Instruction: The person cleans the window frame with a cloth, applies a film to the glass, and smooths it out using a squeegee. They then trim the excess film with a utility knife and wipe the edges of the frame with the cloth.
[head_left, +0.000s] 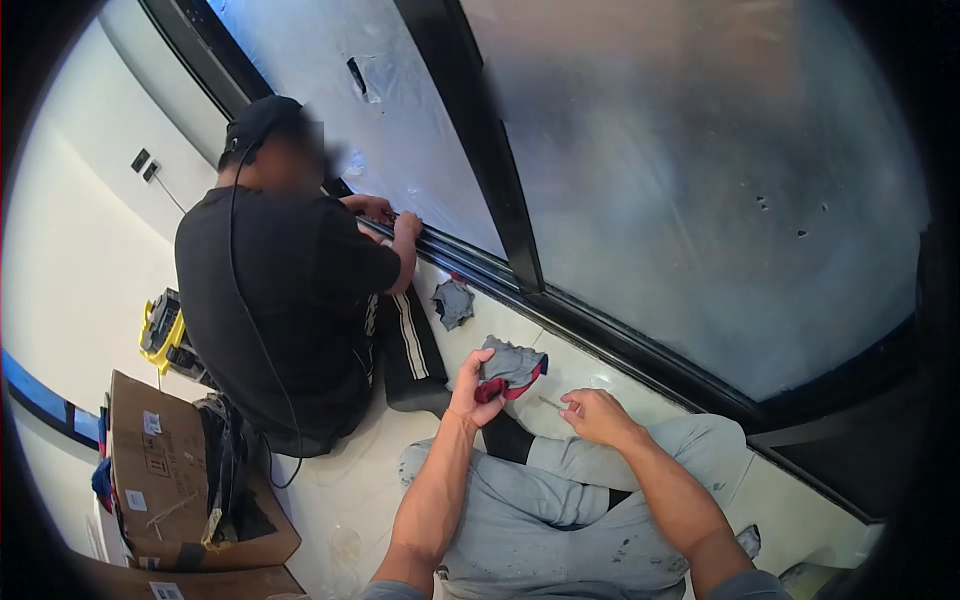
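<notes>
The grey cloth (517, 360) sits just off the middle of the view, toward 5 o'clock, held above the tiled floor (350, 500). It looks limp and creased, with dark red along its lower side, and should be light, soft and hard to damage; it would likely sag wherever it is not supported. A pinch on a bunched fold ought to hold better than one on a loose edge

The left hand (473, 388) is partly curled round the cloth's 8 o'clock side, thumb above and fingers beneath, a sensible place to hold it. The right hand (598, 414), at 4 o'clock from the cloth, is closed in a fingertip pinch on a thin tool (549, 402), apart from the cloth. The tool seems light and stiff, best held at its hand end; whether its tip is sharp I cannot tell

Farther out, a second grey cloth (454, 304) lies on the floor between 10 and 11 o'clock, and the black door track (640, 366) passes at 1 o'clock. A co-worker (275, 290) sits between 9 and 10 o'clock, with a cardboard box (155, 470) between 8 and 9 o'clock
</notes>
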